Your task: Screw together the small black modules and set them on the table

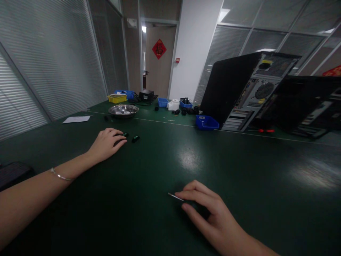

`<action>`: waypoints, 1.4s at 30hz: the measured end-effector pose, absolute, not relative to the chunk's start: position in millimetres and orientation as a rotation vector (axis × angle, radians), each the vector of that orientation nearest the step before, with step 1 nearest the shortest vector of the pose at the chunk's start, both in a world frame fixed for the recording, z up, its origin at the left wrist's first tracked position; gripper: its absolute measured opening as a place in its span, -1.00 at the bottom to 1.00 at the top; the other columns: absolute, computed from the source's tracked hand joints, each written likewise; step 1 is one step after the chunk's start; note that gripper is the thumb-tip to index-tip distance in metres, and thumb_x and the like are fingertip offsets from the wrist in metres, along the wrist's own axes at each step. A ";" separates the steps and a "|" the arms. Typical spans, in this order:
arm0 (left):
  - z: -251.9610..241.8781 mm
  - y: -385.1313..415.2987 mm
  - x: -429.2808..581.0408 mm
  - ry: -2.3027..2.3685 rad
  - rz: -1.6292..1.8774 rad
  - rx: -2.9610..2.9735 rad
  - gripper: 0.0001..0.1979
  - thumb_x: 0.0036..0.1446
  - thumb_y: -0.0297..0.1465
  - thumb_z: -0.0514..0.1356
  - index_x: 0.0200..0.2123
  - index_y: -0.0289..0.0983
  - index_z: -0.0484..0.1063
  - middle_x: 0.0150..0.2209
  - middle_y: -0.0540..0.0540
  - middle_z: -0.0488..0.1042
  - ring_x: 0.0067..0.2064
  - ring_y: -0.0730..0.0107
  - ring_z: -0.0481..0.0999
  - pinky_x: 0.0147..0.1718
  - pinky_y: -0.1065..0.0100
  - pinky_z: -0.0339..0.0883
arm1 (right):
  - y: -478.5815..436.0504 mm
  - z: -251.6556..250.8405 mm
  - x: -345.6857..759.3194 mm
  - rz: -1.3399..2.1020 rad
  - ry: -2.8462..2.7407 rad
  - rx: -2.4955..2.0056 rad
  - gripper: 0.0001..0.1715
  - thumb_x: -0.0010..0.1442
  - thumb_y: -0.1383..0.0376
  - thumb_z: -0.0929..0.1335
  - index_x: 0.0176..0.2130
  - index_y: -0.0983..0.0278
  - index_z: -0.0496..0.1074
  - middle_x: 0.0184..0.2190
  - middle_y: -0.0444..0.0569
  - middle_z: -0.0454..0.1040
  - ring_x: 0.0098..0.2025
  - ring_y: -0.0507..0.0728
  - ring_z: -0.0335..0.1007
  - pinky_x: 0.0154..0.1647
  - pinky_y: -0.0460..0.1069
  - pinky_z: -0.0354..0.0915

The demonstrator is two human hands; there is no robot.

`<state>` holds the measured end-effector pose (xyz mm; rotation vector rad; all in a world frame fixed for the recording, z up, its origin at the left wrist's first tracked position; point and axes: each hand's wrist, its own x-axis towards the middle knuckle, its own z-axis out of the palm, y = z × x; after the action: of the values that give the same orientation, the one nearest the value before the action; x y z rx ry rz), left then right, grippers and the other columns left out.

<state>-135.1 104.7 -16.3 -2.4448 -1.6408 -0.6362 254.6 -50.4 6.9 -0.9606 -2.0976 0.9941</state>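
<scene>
My left hand (106,144) reaches out over the table at the left, palm down. Its fingers are loosely curved with the thumb apart, and the fingertips are at a small black module (125,134) with a green patch. Just right of it lies a second black module (135,138), also green on top. Low in the view, my right hand (207,211) rests near the table with thumb and forefinger apart. A thin metal rod (176,196) lies at those fingertips; whether it continues under the hand is hidden in shadow.
A dark green table (154,167) spans the view. Behind are a steel bowl (123,111), white paper (76,119), a yellow bin (117,98) and a blue bin (207,122). A computer tower (234,85) stands at right, near a red-handled tool (266,131).
</scene>
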 end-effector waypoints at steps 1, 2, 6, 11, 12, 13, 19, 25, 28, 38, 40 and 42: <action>-15.7 104.1 -134.6 -1.629 -0.654 -2.459 -0.64 0.25 -0.14 0.11 -0.12 -0.19 0.62 0.03 -0.25 0.52 0.12 -0.19 0.37 0.08 -0.18 0.21 | -50.6 7.2 254.3 0.988 -2.099 -0.957 -0.68 0.36 0.40 0.30 0.04 0.18 0.51 -0.15 0.02 0.44 -0.13 0.14 0.45 -0.12 0.04 0.39; -15.1 103.4 -134.0 -1.618 -0.676 -2.476 -0.65 0.24 -0.15 0.12 -0.15 -0.19 0.62 0.01 -0.25 0.53 0.11 -0.17 0.39 0.07 -0.17 0.24 | -50.7 7.3 254.1 0.982 -2.100 -0.955 -0.68 0.36 0.40 0.30 0.04 0.19 0.51 -0.15 0.02 0.44 -0.14 0.14 0.45 -0.12 0.04 0.39; -11.2 97.2 -127.3 -1.601 -0.810 -2.515 -0.66 0.24 -0.16 0.13 -0.21 -0.23 0.62 -0.05 -0.25 0.54 -0.02 -0.08 0.51 -0.04 -0.05 0.41 | -50.1 7.9 253.2 0.970 -2.098 -0.957 -0.69 0.35 0.41 0.31 0.02 0.20 0.52 -0.16 0.03 0.45 -0.15 0.14 0.45 -0.14 0.03 0.39; -0.4 76.9 -99.7 -1.576 -1.014 -2.509 -0.67 0.29 -0.17 0.13 -0.17 -0.25 0.58 -0.02 -0.24 0.51 -0.04 -0.01 0.52 -0.16 0.06 0.50 | -48.9 6.9 252.9 0.968 -2.091 -0.952 -0.69 0.35 0.41 0.31 0.02 0.20 0.52 -0.16 0.02 0.45 -0.14 0.13 0.45 -0.14 0.03 0.38; 1.6 70.3 -90.7 -1.553 -1.039 -2.531 -0.69 0.30 -0.18 0.13 -0.14 -0.24 0.57 -0.01 -0.22 0.50 -0.02 0.01 0.51 -0.15 0.07 0.50 | -48.9 6.6 253.0 0.971 -2.089 -0.953 -0.69 0.35 0.41 0.31 0.02 0.20 0.52 -0.16 0.02 0.45 -0.14 0.13 0.45 -0.14 0.02 0.38; 3.0 62.7 -80.9 -1.520 -1.053 -2.569 -0.72 0.30 -0.20 0.14 -0.14 -0.24 0.57 -0.01 -0.20 0.50 -0.01 0.04 0.51 -0.08 0.07 0.47 | -48.8 6.2 253.2 0.974 -2.088 -0.953 -0.69 0.36 0.41 0.31 0.03 0.20 0.52 -0.16 0.02 0.45 -0.14 0.13 0.45 -0.14 0.02 0.38; 0.9 8.1 -29.1 -1.193 -1.154 -3.077 -0.87 0.27 -0.44 0.19 -0.21 -0.20 0.57 -0.08 -0.11 0.52 -0.08 0.26 0.55 -0.10 0.28 0.44 | -48.2 6.3 252.9 0.961 -2.077 -0.943 -0.69 0.35 0.42 0.32 0.02 0.20 0.53 -0.16 0.01 0.46 -0.15 0.12 0.45 -0.14 0.01 0.38; 3.6 -18.1 -16.7 -0.927 -0.848 -3.524 -0.83 0.19 -0.56 0.25 -0.20 -0.19 0.54 -0.07 -0.08 0.51 -0.11 0.33 0.56 -0.14 0.39 0.42 | -46.7 2.1 253.1 0.942 -2.053 -0.958 -0.65 0.35 0.42 0.30 0.06 0.16 0.50 -0.17 0.01 0.45 -0.15 0.13 0.45 -0.13 0.02 0.39; 4.7 -17.4 -17.7 -0.884 -0.726 -3.524 -0.79 0.18 -0.60 0.25 -0.19 -0.19 0.53 -0.03 -0.10 0.50 -0.07 0.30 0.54 -0.11 0.36 0.41 | -46.7 0.5 253.8 0.922 -2.071 -0.942 -0.62 0.35 0.43 0.29 0.08 0.15 0.48 -0.17 0.01 0.44 -0.15 0.14 0.44 -0.14 0.02 0.39; 1.5 -15.6 -18.6 -0.882 -0.753 -3.435 -0.87 0.19 -0.57 0.21 -0.26 -0.23 0.45 -0.10 -0.09 0.51 -0.17 0.29 0.50 -0.18 0.30 0.34 | -47.6 5.9 253.5 0.801 -2.213 -0.986 -0.61 0.30 0.44 0.28 0.02 0.16 0.55 -0.23 0.00 0.44 -0.25 0.12 0.45 -0.28 0.00 0.39; -0.1 -14.7 -17.5 -0.883 -0.798 -3.423 -0.88 0.18 -0.58 0.20 -0.32 -0.24 0.40 -0.14 -0.08 0.51 -0.20 0.32 0.49 -0.20 0.32 0.31 | -47.3 7.1 252.6 0.832 -2.246 -0.977 -0.61 0.30 0.44 0.28 0.02 0.15 0.56 -0.23 0.00 0.45 -0.25 0.12 0.45 -0.28 0.00 0.39; -2.6 -13.7 -16.2 -0.857 -0.865 -3.416 -0.85 0.17 -0.59 0.20 -0.38 -0.25 0.33 -0.19 -0.06 0.51 -0.21 0.35 0.48 -0.22 0.35 0.29 | -47.4 8.1 252.0 0.842 -2.279 -0.976 -0.60 0.30 0.44 0.29 0.02 0.15 0.56 -0.23 0.01 0.46 -0.24 0.13 0.45 -0.26 0.01 0.40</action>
<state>-16.2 -13.7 -2.6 -3.4155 -0.8569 -0.8646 252.0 -47.4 8.1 -0.9757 -2.2793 0.8416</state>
